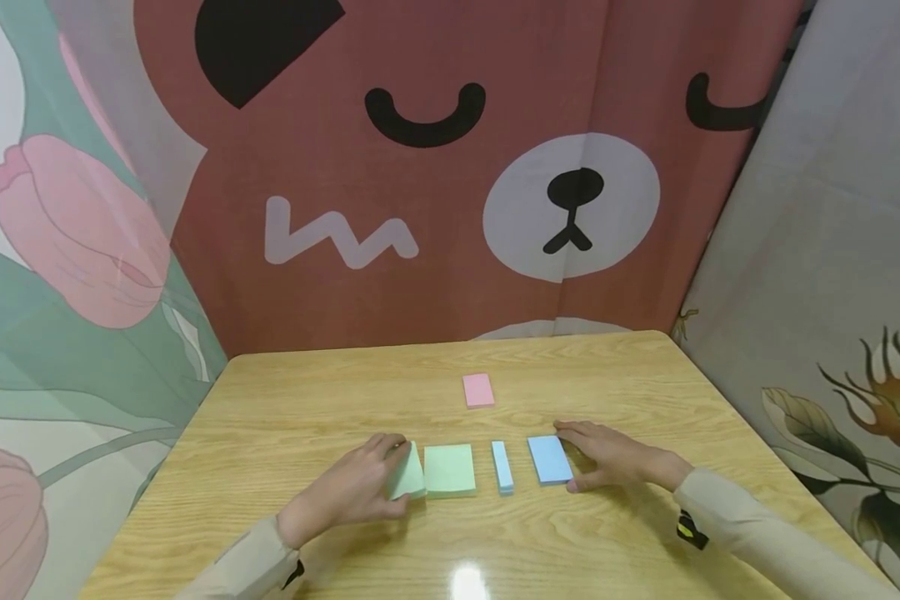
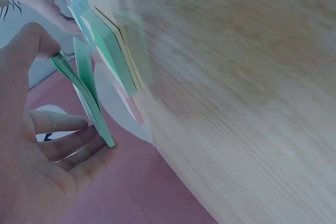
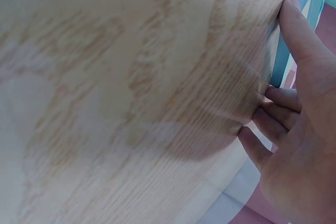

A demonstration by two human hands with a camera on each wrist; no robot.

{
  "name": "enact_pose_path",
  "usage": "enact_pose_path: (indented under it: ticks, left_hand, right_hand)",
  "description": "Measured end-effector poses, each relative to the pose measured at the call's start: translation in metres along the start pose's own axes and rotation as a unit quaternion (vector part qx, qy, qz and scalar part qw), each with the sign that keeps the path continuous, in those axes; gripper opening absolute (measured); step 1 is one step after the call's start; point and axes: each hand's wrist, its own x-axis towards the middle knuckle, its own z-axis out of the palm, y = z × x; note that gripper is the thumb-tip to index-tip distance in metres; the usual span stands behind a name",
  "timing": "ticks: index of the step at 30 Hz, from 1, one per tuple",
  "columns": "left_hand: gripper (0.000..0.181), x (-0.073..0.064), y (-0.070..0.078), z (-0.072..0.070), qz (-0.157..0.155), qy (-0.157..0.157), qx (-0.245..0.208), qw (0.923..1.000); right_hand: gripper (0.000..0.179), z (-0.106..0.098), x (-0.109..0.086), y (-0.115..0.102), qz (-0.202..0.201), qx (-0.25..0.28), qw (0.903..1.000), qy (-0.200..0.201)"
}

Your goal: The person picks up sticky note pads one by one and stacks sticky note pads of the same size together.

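In the head view, my left hand [image 1: 352, 487] holds a light green sticky note pad [image 1: 410, 473] between thumb and fingers. Seen from the left wrist, that pad [image 2: 90, 103] is tilted up from the table and its sheets fan apart. A second green pad [image 1: 450, 471] lies flat just right of it. On the other side, my right hand [image 1: 609, 454] grips a blue sticky note pad [image 1: 549, 460] by its right side, thumb at the near corner and index finger at the far one. The right wrist view shows the other fingertips [image 3: 247, 132] on the tabletop.
Between the second green pad and the blue pad lies a narrow light blue stack of notes [image 1: 502, 467]. Farther back sits a pink pad [image 1: 478, 390]. The wooden table [image 1: 330, 383] ends at a bear-print curtain [image 1: 435, 300], with printed cloth on both sides.
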Motion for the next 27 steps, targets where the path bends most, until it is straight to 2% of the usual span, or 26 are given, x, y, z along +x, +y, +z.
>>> enact_pose_path:
  ticks: [27]
  left_hand:
    - [0.069, 0.026, 0.006, -0.002, 0.019, 0.012, -0.011, 0.9997]
  right_hand:
    - [0.09, -0.001, 0.0, -0.001, 0.0, 0.004, 1.0, -0.003]
